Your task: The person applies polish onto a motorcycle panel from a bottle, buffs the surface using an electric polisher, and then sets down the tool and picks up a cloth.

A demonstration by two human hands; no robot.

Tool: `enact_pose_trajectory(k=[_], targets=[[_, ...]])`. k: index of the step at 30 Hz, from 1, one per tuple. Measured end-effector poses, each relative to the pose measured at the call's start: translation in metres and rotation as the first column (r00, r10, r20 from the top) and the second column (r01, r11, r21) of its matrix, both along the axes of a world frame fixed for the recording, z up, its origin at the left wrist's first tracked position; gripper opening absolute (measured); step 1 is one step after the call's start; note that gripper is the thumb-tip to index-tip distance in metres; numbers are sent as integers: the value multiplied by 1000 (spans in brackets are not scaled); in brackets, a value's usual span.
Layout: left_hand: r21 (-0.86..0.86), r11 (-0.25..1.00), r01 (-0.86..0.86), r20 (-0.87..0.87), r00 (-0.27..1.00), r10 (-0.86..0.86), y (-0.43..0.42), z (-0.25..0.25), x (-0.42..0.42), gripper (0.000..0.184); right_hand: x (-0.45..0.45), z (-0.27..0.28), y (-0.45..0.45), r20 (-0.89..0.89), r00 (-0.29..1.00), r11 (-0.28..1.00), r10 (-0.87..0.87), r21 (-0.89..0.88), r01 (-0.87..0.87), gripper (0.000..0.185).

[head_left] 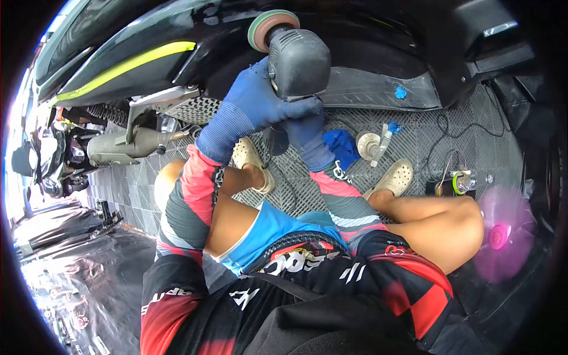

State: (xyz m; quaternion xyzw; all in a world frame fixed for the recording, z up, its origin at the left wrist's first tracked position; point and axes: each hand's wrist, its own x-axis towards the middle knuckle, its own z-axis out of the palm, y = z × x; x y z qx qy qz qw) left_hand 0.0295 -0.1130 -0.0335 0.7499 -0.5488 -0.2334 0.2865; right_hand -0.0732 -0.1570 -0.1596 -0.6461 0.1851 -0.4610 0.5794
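A black power polisher is held up in front of me. Its round green-edged, brownish pad rests against or very close to a glossy black vehicle panel; contact is hard to judge. My left hand, in a blue knit glove, is closed around the near side of the tool's body. Just below it my right hand, gloved the same way, wraps the lower part of the tool, with its fingers partly hidden. A strip of yellow-green tape runs along the panel on the left.
Grey grid matting covers the floor. Near my right foot lie a blue cloth and a pale round pad tool. A cable loops rightward, and a pink fan spins near my right knee. An exhaust juts out at left.
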Motion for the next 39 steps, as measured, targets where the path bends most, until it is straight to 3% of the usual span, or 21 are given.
enact_pose_trajectory(k=[5,7,8,9,10,11,13,14,16,17,18,20,22,25,27,30,34,36,37,39], targets=[[-58,998,-31,-69,997,27,0,-5,-2,82,2,-4,0,-51,999,994,-11,-112,5,32],[-134,991,15,-142,989,-34,-7,-12,-1,78,1,0,-5,-29,979,945,-203,-267,188,20],[-142,990,-5,-124,992,-13,-12,-15,-2,78,8,-36,-11,-127,967,919,-223,-357,165,19],[-136,988,70,-199,975,-96,-17,-17,-2,77,18,-73,-20,-207,948,887,-242,-442,129,18],[-138,982,132,-261,951,-165,-22,-17,1,76,13,-61,-16,-334,881,888,-334,-424,175,17],[-156,981,120,-228,961,-154,-23,-16,3,76,12,-83,-23,-377,862,836,-339,-541,92,20],[-144,983,115,-194,971,-142,-20,-12,4,73,-5,-41,-17,-223,856,687,-466,-701,192,28],[-116,985,128,-204,967,-150,-19,-8,4,72,-2,-48,-19,-174,889,687,-424,-702,191,28],[-99,987,124,-155,978,-138,-16,-2,3,74,8,-69,-22,-227,936,914,-269,-366,174,41],[-107,988,108,-127,984,-122,-16,1,2,74,2,-39,-18,-284,938,948,-200,-298,111,53],[-79,991,111,-150,981,-122,-16,3,1,75,5,-33,-15,-264,946,947,-189,-303,105,53],[-46,993,113,-176,977,-119,-18,3,1,76,7,-26,-8,-345,915,978,-210,-81,194,53],[-14,991,132,-91,987,-133,-23,1,1,76,1,-20,-6,-316,929,981,-192,-54,185,53],[-33,987,156,-133,978,-159,-21,8,3,78,4,-33,-8,-292,935,978,-203,-11,209,53],[-42,985,166,-167,971,-170,-18,8,2,78,5,-44,-19,-253,948,972,-193,-182,150,56],[-48,988,148,-148,977,-153,-16,4,2,77,7,-46,-19,-288,926,954,-245,-242,178,50],[-9,983,182,-234,956,-179,-18,3,2,77,3,-44,-13,-275,920,957,-278,-164,240,47],[-108,988,112,-203,970,-132,-19,1,0,75,-4,-19,-10,-312,939,989,-146,-43,140,46],[-115,981,157,-206,962,-178,-19,4,0,75,-7,-16,-13,-315,930,981,-192,-51,185,46],[-99,984,151,-215,962,-169,-21,9,-2,78,-11,-10,-23,-349,935,998,65,37,-55,46]])
